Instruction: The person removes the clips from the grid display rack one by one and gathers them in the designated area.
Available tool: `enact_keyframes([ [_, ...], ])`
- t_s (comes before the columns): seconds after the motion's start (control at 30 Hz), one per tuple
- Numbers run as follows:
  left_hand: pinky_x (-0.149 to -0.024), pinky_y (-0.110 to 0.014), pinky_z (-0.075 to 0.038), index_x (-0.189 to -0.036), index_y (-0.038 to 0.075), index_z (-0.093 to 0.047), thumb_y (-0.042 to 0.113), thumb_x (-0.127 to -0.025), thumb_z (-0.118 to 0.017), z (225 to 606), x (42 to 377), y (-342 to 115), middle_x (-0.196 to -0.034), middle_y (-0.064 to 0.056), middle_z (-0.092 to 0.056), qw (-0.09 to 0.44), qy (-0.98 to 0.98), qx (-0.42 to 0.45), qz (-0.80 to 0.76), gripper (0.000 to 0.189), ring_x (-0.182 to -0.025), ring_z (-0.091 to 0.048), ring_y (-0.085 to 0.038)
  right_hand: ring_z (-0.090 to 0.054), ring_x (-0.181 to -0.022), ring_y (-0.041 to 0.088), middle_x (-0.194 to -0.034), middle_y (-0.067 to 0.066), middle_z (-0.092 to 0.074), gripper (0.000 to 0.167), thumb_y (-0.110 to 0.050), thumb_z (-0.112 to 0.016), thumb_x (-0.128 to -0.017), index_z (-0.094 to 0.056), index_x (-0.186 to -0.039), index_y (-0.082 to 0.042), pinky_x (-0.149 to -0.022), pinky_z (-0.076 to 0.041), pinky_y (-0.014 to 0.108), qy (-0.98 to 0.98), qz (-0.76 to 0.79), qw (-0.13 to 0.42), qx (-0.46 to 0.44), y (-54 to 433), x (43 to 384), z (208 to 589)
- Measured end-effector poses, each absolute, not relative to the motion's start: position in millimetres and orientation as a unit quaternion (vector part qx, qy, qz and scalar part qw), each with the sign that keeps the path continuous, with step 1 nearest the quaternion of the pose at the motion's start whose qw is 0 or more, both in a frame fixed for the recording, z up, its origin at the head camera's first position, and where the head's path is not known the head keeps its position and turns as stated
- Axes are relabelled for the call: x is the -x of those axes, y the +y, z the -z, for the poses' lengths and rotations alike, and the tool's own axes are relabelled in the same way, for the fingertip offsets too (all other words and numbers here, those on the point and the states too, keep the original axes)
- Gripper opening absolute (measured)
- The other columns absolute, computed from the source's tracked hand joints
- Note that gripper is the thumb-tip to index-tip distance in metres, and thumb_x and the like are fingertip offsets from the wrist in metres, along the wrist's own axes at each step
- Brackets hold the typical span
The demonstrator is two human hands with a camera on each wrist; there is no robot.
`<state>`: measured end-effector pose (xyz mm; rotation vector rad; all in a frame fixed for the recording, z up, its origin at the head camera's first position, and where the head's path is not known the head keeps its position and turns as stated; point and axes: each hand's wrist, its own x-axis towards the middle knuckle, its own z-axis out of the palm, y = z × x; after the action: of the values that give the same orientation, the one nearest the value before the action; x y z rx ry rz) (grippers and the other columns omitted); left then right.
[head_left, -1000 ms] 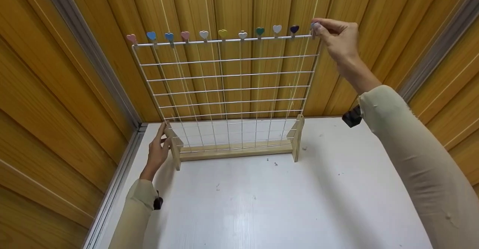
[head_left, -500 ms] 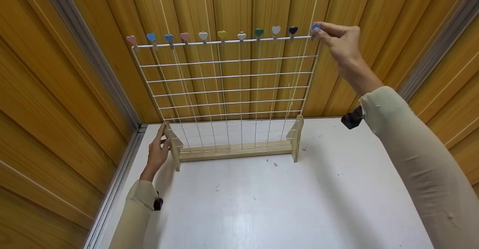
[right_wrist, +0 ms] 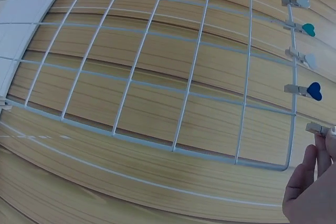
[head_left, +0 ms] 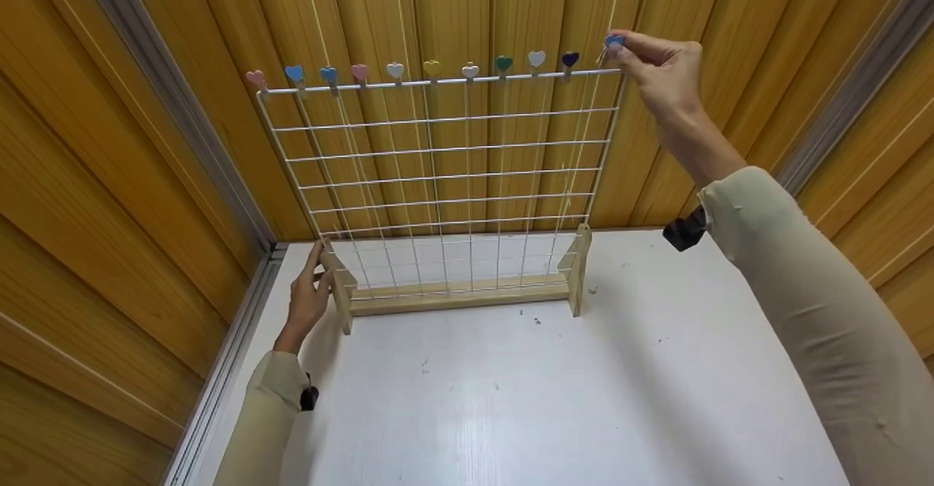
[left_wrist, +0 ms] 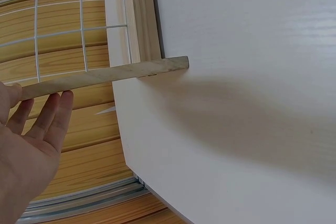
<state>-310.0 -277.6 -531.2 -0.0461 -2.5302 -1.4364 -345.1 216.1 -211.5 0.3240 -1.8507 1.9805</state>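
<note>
At the grid's top right corner, my right hand pinches a clothespin with a blue heart. In the right wrist view that clothespin stands apart from the white wire; the hand hides its heart. The white wire grid stands upright in a wooden stand. My left hand touches the outside of the stand's left side board. In the left wrist view, extended fingertips rest against that board. No finger shows on the board's inner face.
Several heart clothespins, among them a dark blue one and a green one, line the top wire. The white tabletop carries small marks. Yellow wood-grain walls surround it, with a metal rail at the left.
My right hand has drawn the blue heart clothespin up off the top wire, and its heart face has turned into view. My left hand keeps its place on the stand.
</note>
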Motion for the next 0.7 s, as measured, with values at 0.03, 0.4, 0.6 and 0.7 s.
enact_keyframes([
  [0.03, -0.097, -0.054, -0.055, -0.165, 0.012, -0.015, 0.0, -0.108, -0.043, 531.5, 310.2, -277.8, -0.16, -0.029, -0.035, 0.115, -0.864, 0.014, 0.49, 0.065, -0.129, -0.056, -0.05, -0.071, -0.095, 0.01, -0.098, -0.003, -0.08, 0.022, -0.003, -0.073, -0.092, -0.077, -0.113, 0.0, -0.091, -0.053, 0.016, -0.665, -0.708, 0.205, -0.118, 215.0, 344.1, 212.2],
  [0.4, -0.096, -0.055, -0.055, -0.165, 0.011, -0.015, -0.001, -0.108, -0.041, 532.2, 311.8, -279.3, -0.159, -0.031, -0.036, 0.12, -0.865, 0.013, 0.486, 0.064, -0.127, -0.057, -0.05, -0.072, -0.08, 0.01, -0.089, 0.0, -0.079, 0.021, 0.0, -0.071, -0.093, -0.075, -0.114, 0.005, -0.076, -0.056, 0.016, -0.665, -0.708, 0.186, -0.152, 207.2, 331.9, 228.0],
  [0.6, -0.097, -0.056, -0.054, -0.166, 0.014, -0.014, 0.0, -0.108, -0.041, 531.9, 311.7, -278.4, -0.161, -0.03, -0.034, 0.113, -0.868, 0.007, 0.483, 0.065, -0.129, -0.056, -0.05, -0.071, -0.081, 0.009, -0.089, -0.001, -0.078, 0.024, -0.002, -0.07, -0.095, -0.074, -0.117, 0.006, -0.074, -0.056, 0.017, -0.683, -0.694, 0.162, -0.159, 204.6, 325.0, 243.4],
  [0.7, -0.097, -0.056, -0.054, -0.166, 0.014, -0.013, 0.001, -0.108, -0.041, 531.1, 310.9, -278.5, -0.161, -0.03, -0.033, 0.11, -0.871, 0.008, 0.479, 0.065, -0.13, -0.055, -0.05, -0.071, -0.081, 0.009, -0.09, -0.002, -0.078, 0.025, -0.003, -0.069, -0.095, -0.073, -0.119, 0.005, -0.074, -0.057, 0.017, -0.692, -0.686, 0.151, -0.165, 203.8, 322.7, 252.7],
])
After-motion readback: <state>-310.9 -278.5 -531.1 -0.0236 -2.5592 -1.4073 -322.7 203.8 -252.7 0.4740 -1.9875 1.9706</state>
